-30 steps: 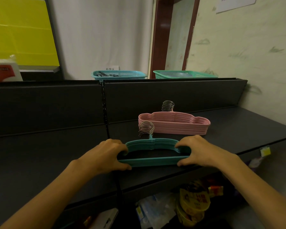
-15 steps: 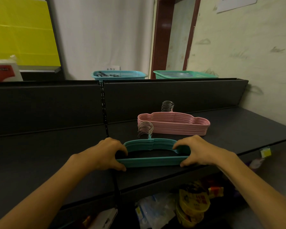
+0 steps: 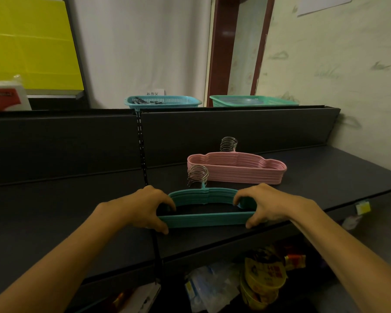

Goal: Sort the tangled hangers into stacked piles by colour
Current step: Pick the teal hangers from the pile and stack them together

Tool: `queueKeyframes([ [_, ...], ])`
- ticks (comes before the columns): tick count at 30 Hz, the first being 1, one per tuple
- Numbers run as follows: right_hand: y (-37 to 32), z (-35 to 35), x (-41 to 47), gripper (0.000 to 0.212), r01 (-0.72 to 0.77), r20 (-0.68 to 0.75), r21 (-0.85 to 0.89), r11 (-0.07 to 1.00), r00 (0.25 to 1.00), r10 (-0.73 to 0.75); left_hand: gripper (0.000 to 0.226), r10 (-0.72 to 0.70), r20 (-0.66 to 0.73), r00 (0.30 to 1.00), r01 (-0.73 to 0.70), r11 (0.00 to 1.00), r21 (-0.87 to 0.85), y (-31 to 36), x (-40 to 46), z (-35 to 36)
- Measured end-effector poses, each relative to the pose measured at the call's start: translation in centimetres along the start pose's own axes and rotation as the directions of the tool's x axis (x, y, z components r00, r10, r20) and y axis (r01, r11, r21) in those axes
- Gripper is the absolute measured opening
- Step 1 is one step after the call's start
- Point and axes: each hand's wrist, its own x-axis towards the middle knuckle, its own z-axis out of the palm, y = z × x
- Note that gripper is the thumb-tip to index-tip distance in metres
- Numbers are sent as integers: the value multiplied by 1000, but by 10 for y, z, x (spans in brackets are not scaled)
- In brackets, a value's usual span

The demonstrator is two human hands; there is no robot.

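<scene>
A stack of teal hangers [image 3: 204, 220] lies flat near the front edge of the dark shelf [image 3: 54, 213], its metal hooks [image 3: 198, 176] pointing away from me. My left hand [image 3: 145, 206] grips the stack's left end, thumb on the front bar and fingers curled over the top. My right hand [image 3: 266, 204] grips the right end the same way. Behind it, apart from both hands, sits a neat stack of pink hangers [image 3: 237, 169] with its hooks [image 3: 228, 144] toward the back panel.
A dark back panel [image 3: 235, 132] rises behind the shelf. On top stand a blue basket [image 3: 163, 102] and a green basket [image 3: 253, 100]. Packaged goods [image 3: 264, 276] fill the shelf below. A wall [image 3: 348, 75] closes the right side.
Both hands stay on the ends of the teal stack, which has barely shifted. The pink stack has not moved.
</scene>
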Motion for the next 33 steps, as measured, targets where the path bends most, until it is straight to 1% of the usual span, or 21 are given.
queueKeyframes([
  [4, 0, 0, -1, 51, 12, -16, -9, 1000, 1000, -13, 49, 8, 6, 1000, -8, 1000, -14, -1, -1, -1],
  [9, -1, 1, -1, 48, 43, -13, -11, 999, 999, -43, 46, 18, 33, 999, -18, 1000, -19, -3, 0, -3],
  [29, 2, -3, 5, 51, 70, 8, -19, 997, 998, -70, 51, 15, 72, 997, -16, 1000, 13, -1, 2, -7],
  [33, 1, -4, 4, 52, 63, 20, -6, 998, 998, -62, 52, 30, 54, 998, -32, 999, 25, -1, 1, -6],
])
